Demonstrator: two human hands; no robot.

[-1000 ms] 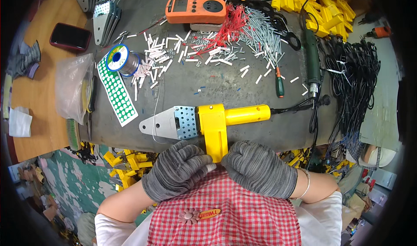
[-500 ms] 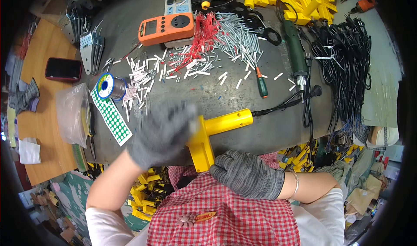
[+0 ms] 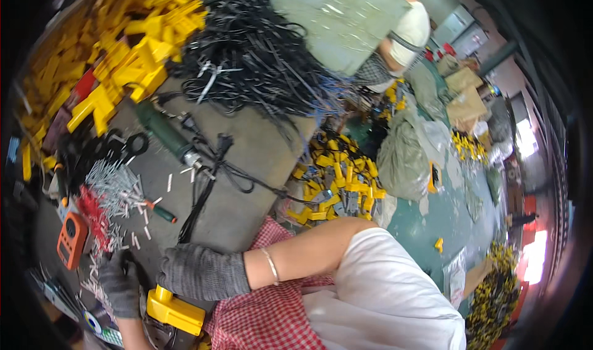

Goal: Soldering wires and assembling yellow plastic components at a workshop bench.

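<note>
My right hand (image 3: 204, 272), in a grey knit glove, is closed round the handle of a yellow plastic T-shaped housing (image 3: 176, 313). The handle's end is hidden under the glove, and the wide block lies toward my body at the bench edge. Just left of it is my left hand (image 3: 120, 283), also gloved, with its fingers loosely bent and apart; I see nothing in them. A green-handled screwdriver (image 3: 163, 212) lies beyond my hands, near scattered white sleeves (image 3: 136, 240) and a pile of silver screws (image 3: 112, 180).
A green power tool (image 3: 165, 133) and black cables (image 3: 247, 54) lie on the bench. Yellow housings (image 3: 133, 54) are heaped far left, near an orange meter (image 3: 72, 240). More yellow parts (image 3: 340, 183) pile beside the bench. Another person (image 3: 411, 32) sits at the far right.
My view has swung to the right, bringing the floor piles and another person into sight. The yellow housing is turned, with my right hand now over its handle; my left hand is beside it.
</note>
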